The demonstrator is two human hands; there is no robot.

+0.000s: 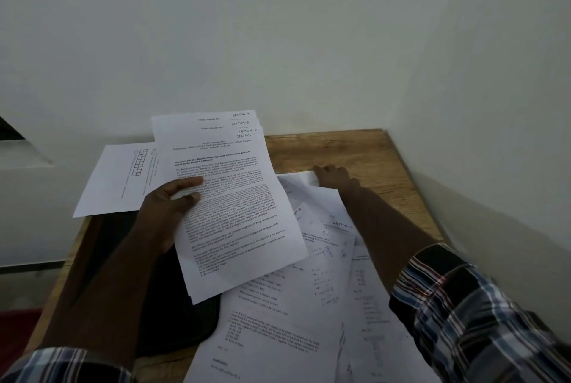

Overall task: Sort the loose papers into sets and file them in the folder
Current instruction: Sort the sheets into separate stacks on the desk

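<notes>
1. A pale wall (278, 27) fills the upper half of the view and meets a second wall at a corner on the right.
2. A wooden bench (355, 150) stands in that corner, its bare top showing near the far right edge.
3. Loose papers (293, 320) lie scattered and overlapping across the right and near part of the bench, printed with text and numbers.
4. A dark folder (173, 305) lies flat on the left side of the bench, partly under the papers and the left forearm.
5. A fanned set of sheets (228, 197), with handwritten "Section" labels stepped along the top right corners, is raised above the folder.
6. A single sheet with a small grid (123, 178) lies at the bench's far left, hanging over its edge.
7. The left hand (167, 206) grips the fanned set at its left edge, thumb on top.
8. The right hand (335, 175) reaches far across, fingers extended flat on a sheet at the far edge of the pile.
9. Both arms wear plaid sleeves (463, 305).
</notes>
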